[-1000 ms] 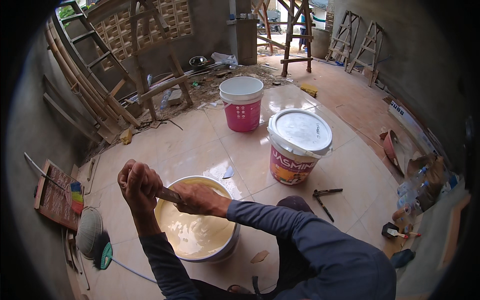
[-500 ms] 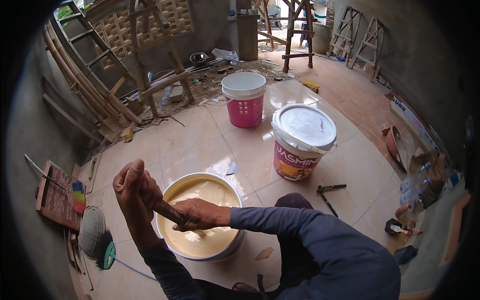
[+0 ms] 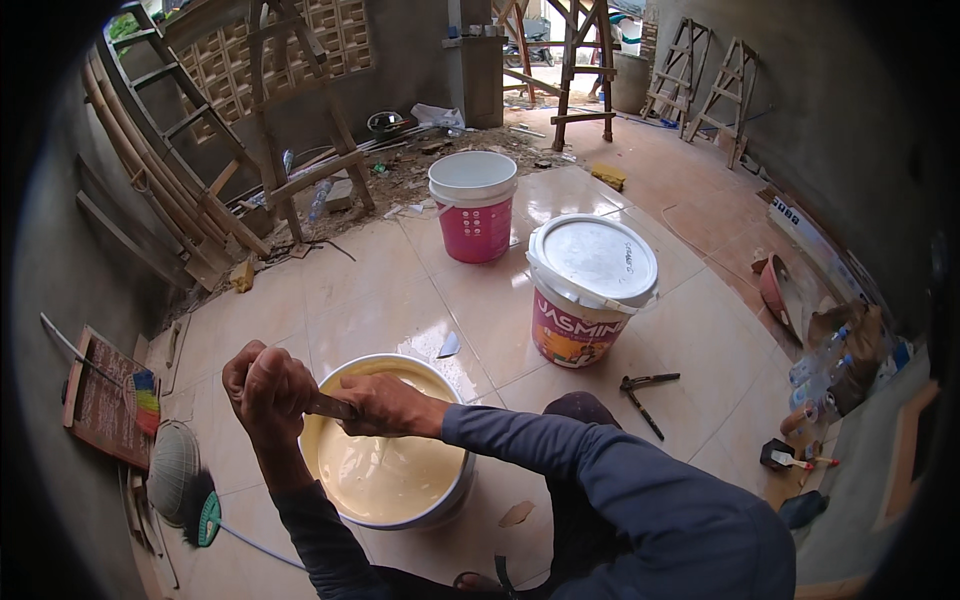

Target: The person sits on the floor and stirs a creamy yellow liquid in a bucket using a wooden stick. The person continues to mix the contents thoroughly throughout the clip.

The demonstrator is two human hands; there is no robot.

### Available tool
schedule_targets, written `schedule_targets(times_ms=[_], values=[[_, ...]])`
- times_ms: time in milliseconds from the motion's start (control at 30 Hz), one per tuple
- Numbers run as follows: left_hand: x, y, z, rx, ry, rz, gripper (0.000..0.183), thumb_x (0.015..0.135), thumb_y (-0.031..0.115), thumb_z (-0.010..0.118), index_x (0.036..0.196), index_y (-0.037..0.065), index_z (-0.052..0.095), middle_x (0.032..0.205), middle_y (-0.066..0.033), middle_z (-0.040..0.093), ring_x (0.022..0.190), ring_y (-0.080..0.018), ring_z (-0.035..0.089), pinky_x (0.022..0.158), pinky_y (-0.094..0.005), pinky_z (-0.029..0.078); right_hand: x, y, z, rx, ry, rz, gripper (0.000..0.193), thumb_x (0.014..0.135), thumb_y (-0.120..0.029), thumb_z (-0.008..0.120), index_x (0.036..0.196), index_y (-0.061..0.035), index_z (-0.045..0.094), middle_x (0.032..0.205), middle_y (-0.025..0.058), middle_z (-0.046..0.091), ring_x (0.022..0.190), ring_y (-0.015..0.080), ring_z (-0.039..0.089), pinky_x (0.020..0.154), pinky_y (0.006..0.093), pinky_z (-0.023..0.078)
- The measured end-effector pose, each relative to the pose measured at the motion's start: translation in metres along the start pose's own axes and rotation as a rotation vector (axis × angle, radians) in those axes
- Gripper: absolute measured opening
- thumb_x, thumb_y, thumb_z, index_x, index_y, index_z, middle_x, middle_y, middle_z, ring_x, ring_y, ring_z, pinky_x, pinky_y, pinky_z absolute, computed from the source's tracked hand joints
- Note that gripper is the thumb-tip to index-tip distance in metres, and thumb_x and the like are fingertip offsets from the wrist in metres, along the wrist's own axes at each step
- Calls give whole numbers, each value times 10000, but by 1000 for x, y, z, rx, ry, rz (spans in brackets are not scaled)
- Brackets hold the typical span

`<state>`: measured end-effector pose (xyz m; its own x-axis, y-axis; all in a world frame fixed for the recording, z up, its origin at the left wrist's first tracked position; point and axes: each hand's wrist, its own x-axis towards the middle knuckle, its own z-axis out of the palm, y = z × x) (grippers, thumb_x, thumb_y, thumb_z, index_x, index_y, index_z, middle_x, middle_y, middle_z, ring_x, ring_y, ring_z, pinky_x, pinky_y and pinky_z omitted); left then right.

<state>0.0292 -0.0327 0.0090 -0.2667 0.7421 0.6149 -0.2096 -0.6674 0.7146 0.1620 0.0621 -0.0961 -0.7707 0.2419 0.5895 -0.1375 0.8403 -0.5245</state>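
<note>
Tiled floor [image 3: 400,290] fills the middle of the frame, glossy beige, with rubble along its upper edge. Wooden ladders [image 3: 190,160] and poles lean against the grey wall at upper left.

Open paint bucket [image 3: 385,470], lower centre: white wall, filled with cream-yellow paint, standing on the tiles directly below the hands. Lidded paint bucket [image 3: 590,290], right of centre: white lid on, printed label, upright. Pink bucket [image 3: 474,205], upper centre: open, white rim, well apart from the open one.

Left hand [image 3: 268,388]: closed in a fist around the upper end of a stirring stick [image 3: 330,406], at the bucket's left rim. Right hand [image 3: 385,405]: closed over the same stick just beside the left, above the paint.

Pliers [image 3: 640,390] lie on the tiles, right of centre, near the lidded bucket.
</note>
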Motion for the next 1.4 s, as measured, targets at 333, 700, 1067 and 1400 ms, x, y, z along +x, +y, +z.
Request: schedule_targets(times_ms=[333,700,1067,1400], values=[[-2,19,-26,9,97,-167,446,1081,309,520,679,148,416,481,27,358,329,-81,305,325,-269,355,-8,-16,4,161,-240,156,199,821,-205,737,927,-78,626,844,155,643,805,391,661,715,488,508],[-2,33,29,297,296,-133,448,1005,257,649,633,141,429,464,29,349,327,-58,322,310,-251,307,-10,-27,26,392,-171,139,325,946,-303,727,960,-27,555,883,140,592,816,360,606,747,448,475],[9,-7,-24,-53,62,25,441,1075,281,553,680,131,427,494,31,339,335,-72,277,310,-269,304,-6,1,7,24,45,149,152,828,-141,710,920,-60,621,863,173,641,779,425,652,697,516,520],[6,20,1,161,336,-181,476,1054,347,598,665,160,399,482,51,322,347,-53,300,323,-256,294,-14,-28,-3,295,-250,289,213,868,-229,731,917,-54,619,841,138,622,792,353,639,742,445,497]])
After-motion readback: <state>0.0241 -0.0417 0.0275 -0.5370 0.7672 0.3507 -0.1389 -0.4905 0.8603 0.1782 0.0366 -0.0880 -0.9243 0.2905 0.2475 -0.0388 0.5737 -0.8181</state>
